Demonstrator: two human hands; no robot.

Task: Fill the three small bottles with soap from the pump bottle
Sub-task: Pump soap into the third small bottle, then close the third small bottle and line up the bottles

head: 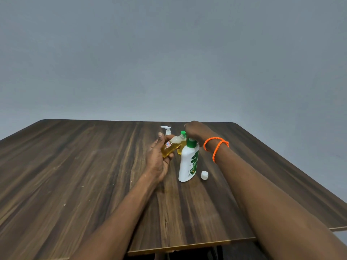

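A white pump bottle (187, 164) with a green collar stands upright at the table's middle. My right hand (196, 131) lies over its pump head with fingers curled down around it, hiding the nozzle. My left hand (159, 160) grips a small clear bottle (171, 146) of yellow soap, uncapped and tilted, its mouth up against the pump under my right hand. Behind it stands a second small bottle (181, 145) with yellow soap and a green cap, partly hidden. A third small bottle (167, 130) with a white pump top stands further back; its body is hidden by my left hand.
A loose white cap (204, 175) lies on the wooden table (75, 175) just right of the pump bottle. Orange bracelets (216, 147) circle my right wrist. A plain grey wall stands behind the table's far edge.
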